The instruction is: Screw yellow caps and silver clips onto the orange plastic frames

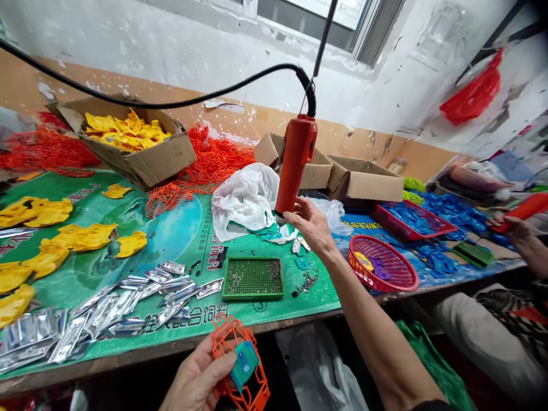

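The left hand point(199, 374) was low, in front of the table edge, its thumb and fingers pinching an orange lattice frame point(261, 399) that stood out to the right of the fingertips. A blue-green piece point(245, 364) sat inside the frame, just beside the left thumb.

The right hand point(315, 227) was raised farther forward, its fingers bent at the lower end of a red electric screwdriver point(295, 162); whether they gripped it or only touched it could not be told. The screwdriver hung upright above that hand, and a black cable point(158, 106) ran from its top toward the left.

Between the two hands, on the green-covered table point(317, 297), lay a green tray point(252, 296) with small parts in it. Shiny metal plates point(98, 314) were piled beyond the left hand and to its left, with yellow pieces point(85, 237) behind them. A white cloth point(248, 194) was heaped just left of the right hand. To the right of the right hand stood a red basket point(385, 281), and well apart, farther right, another person's hand point(524, 235) held a red-orange tool point(526, 209).
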`<state>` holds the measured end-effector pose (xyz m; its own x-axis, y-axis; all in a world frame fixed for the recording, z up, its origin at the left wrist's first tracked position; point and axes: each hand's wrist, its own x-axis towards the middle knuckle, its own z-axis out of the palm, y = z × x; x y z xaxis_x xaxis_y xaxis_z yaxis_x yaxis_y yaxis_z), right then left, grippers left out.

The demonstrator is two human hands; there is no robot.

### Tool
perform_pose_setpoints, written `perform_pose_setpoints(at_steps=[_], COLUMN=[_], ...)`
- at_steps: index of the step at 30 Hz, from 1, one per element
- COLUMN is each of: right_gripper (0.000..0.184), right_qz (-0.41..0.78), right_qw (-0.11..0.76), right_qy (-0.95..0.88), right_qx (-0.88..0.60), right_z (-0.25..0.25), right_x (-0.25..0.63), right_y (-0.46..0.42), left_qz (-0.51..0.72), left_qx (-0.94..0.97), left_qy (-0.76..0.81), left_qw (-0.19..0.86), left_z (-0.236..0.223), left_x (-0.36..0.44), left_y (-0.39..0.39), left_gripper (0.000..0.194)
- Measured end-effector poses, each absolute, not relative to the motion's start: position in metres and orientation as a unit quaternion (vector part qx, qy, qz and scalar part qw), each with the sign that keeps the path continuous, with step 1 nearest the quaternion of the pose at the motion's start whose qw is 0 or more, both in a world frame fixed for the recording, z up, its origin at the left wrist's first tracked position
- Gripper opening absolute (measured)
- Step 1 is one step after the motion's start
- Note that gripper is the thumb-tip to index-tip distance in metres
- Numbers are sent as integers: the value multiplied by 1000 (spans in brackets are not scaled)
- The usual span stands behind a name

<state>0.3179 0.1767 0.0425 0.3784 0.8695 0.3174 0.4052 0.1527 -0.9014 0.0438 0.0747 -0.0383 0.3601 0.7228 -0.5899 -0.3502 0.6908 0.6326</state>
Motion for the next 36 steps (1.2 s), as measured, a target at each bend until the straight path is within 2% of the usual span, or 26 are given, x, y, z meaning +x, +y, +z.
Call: perform_pose_setpoints(at_steps=[2,10,13,18,24,30,33,36], right_gripper=[63,51,47,44,43,28,26,28], right_qz=[216,265,299,286,160,36,20,23], right_qw=[546,502,490,474,412,304,240,185], right_qy=[-491,-427,-436,-481,-524,-516,-525,-535], right_qx=[-644,-704,-693,-679,-728,-800,-817,-824], right_z=[32,-9,-17,-32,-41,-45,-49,-51], right_x=[330,341,327,312,339,389,396,393], right_y=[171,121,104,96,105,124,136,147], left_qz=[340,354,378,397,379,364,347,338], left_qx=[212,208,176,144,116,118,116,112], left_qy=[456,358,370,394,426,439,438,445], left_qw=[795,838,830,816,813,813,821,822], left_z=[-39,-37,-36,-37,-37,-35,-35,-36], left_x=[42,35,34,32,27,37,43,44], left_y=[75,75,75,75,79,80,78,78], left_gripper=[62,33,29,28,24,40,47,45])
